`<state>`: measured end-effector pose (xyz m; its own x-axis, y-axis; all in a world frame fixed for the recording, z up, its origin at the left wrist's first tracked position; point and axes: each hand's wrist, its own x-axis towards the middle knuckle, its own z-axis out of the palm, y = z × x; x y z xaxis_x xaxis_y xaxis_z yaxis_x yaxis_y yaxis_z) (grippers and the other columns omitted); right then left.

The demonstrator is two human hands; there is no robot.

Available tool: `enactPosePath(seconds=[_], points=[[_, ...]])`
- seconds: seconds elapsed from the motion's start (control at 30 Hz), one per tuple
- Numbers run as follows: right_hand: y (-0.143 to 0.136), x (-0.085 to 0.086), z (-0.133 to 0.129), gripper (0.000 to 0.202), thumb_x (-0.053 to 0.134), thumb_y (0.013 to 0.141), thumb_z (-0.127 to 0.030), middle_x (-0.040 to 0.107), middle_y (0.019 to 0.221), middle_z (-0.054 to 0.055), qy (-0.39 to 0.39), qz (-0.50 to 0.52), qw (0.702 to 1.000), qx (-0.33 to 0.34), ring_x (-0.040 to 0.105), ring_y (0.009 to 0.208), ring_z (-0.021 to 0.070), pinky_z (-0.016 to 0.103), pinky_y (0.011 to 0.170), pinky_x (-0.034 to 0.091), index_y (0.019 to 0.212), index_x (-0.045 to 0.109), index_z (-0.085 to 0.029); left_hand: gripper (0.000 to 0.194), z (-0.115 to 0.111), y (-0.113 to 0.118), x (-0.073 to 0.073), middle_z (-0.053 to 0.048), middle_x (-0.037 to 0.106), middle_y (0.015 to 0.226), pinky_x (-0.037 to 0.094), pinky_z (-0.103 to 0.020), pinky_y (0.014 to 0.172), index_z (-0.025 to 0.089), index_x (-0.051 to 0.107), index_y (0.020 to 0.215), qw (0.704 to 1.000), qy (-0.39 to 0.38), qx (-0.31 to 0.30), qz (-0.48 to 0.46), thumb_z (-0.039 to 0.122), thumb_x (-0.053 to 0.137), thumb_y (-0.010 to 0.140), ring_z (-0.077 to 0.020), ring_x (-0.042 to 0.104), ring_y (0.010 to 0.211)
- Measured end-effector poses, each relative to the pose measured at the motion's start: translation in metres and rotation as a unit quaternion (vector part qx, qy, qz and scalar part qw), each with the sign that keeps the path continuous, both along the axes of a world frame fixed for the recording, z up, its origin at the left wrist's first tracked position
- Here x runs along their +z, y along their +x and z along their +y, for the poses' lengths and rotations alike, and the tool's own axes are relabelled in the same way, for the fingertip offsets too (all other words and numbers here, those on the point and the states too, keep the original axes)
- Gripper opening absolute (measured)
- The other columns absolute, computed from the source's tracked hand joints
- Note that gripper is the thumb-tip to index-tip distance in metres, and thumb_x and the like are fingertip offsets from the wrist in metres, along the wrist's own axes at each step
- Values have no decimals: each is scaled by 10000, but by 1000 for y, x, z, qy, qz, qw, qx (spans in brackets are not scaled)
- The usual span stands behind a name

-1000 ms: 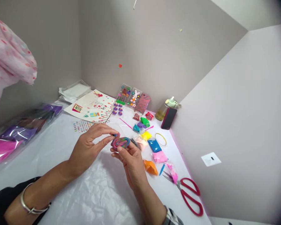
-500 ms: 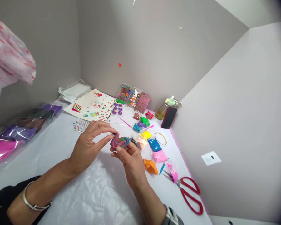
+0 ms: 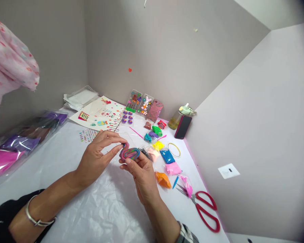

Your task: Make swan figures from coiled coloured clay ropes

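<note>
Between my hands, raised over the table, is a multicoloured strip of modelling clay, folded in loops with streaks of pink, blue and green. My left hand pinches its upper left end between thumb and fingertips. From the right, my right hand grips the looped part, thumb in front and fingers behind. Beyond the right hand lie clay packets: a yellow packet, a peach packet, a blue packet and an orange packet. A dark packet behind the right fingers is partly hidden.
Red-handled scissors lie at the right edge, near a small blue tool. Farther back are a phone, a bottle, decorated phone cases and a sticker-covered sheet. Bagged clay lies at left.
</note>
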<state>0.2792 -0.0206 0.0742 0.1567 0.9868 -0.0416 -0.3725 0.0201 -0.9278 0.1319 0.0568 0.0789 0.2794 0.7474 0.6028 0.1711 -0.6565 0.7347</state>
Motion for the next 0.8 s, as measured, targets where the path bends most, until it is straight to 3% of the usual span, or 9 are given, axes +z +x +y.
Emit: enactPosePath(seconds=[0.6,0.7,0.8], points=[[-1,2,0,253,869,748,-361,725,901,23,-2,-1,1000,6,691,858,178,296,782,601,932,782,-210,84,-1,-2,-1,-10,702,1041,452,-388,1038,273,696,993,1000,15,-2,4,246,619,973,-226,620,1106],[0,1,0,263,882,731,-360,725,894,23,-7,20,1000,7,694,846,174,291,778,598,924,786,-210,134,-3,-4,-2,-17,695,1107,438,-398,1070,279,687,1087,1000,-28,3,0,296,607,982,-231,613,1151],[1,-1,1,272,892,713,-363,731,903,24,-16,36,999,5,705,849,179,293,781,595,910,785,-209,279,-3,-5,-3,-31,686,1135,414,-434,1122,281,616,1242,992,-120,-6,-50,372,613,979,-245,613,1201]])
